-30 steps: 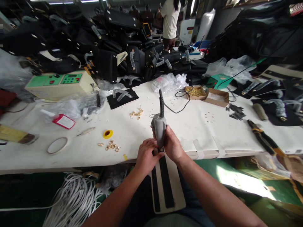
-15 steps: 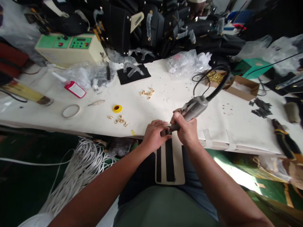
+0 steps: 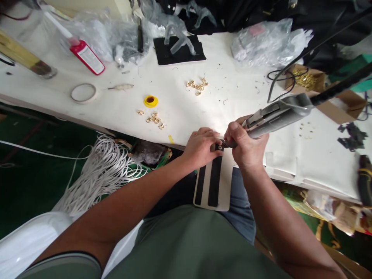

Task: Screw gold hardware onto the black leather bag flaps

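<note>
My right hand (image 3: 250, 149) is wrapped round a grey powered screwdriver (image 3: 280, 115) with a black cable or hose at its rear. The tool slants down to the left, and its tip meets a small metal fitting (image 3: 220, 147) at the end of a black strap (image 3: 215, 184). My left hand (image 3: 201, 148) pinches that strap end between thumb and fingers at the table's edge. Below it, a beige panel (image 3: 225, 193) with two black strips rests across my lap. The tip's exact contact is too small to make out.
Gold clasps (image 3: 154, 118) and more gold hardware (image 3: 198, 86) lie on the white table (image 3: 180, 112). Nearby are a yellow tape roll (image 3: 150, 101), an awl (image 3: 120, 87) and a red bottle (image 3: 87, 56). White cord (image 3: 101, 178) is heaped on the floor. Pliers (image 3: 364, 178) lie far right.
The view has tilted down and come closer, so the bags and control box at the back have mostly left it. The screwdriver now leans lower to the right; both hands keep their grips.
</note>
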The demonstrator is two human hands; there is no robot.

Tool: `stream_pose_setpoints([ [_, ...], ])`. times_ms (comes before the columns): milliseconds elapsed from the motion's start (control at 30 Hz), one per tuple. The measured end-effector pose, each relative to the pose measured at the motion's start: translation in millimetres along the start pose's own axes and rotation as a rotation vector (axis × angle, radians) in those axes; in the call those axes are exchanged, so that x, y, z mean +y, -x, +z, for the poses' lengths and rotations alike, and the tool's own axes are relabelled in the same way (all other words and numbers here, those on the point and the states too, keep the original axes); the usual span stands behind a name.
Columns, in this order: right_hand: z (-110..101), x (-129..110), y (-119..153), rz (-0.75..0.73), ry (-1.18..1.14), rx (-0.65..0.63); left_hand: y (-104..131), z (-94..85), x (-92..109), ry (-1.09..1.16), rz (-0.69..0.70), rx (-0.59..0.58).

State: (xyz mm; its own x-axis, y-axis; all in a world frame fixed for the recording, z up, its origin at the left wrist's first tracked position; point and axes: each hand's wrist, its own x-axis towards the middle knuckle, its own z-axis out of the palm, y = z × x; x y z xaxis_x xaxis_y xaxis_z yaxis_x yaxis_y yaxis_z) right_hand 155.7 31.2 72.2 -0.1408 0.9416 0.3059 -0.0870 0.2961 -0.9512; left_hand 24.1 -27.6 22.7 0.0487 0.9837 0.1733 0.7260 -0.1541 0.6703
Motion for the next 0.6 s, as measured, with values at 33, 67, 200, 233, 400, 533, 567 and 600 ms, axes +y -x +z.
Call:
stream_pose_setpoints([
  [33,-0.3,0.6,0.0,-0.004,0.007,-0.005,0.0,-0.1,0.2,0.003,-0.001,0.0],
  [67,-0.6,1.2,0.1,-0.004,0.017,-0.009,0.0,-0.3,0.4,0.005,-0.002,-0.001],
  [200,-1.7,3.8,1.2,0.003,0.053,-0.01,-0.1,-2.3,1.6,0.011,-0.005,-0.021],
  [233,-1.7,4.1,1.5,-0.003,0.054,-0.011,-0.1,-3.0,2.1,0.011,-0.005,-0.024],
  [400,-1.9,2.9,2.2,-0.005,0.039,-0.043,0.0,-3.6,2.2,0.003,-0.004,-0.031],
  [533,-3.4,1.9,2.8,0.009,0.026,-0.087,0.6,-1.3,0.3,-0.005,0.005,-0.022],
  [567,-4.1,1.9,3.1,0.008,0.018,-0.093,0.6,-1.0,0.1,-0.005,0.007,-0.02],
  [600,-4.9,2.1,3.4,0.009,0.007,-0.093,0.5,-0.9,0.2,-0.004,0.008,-0.017],
])
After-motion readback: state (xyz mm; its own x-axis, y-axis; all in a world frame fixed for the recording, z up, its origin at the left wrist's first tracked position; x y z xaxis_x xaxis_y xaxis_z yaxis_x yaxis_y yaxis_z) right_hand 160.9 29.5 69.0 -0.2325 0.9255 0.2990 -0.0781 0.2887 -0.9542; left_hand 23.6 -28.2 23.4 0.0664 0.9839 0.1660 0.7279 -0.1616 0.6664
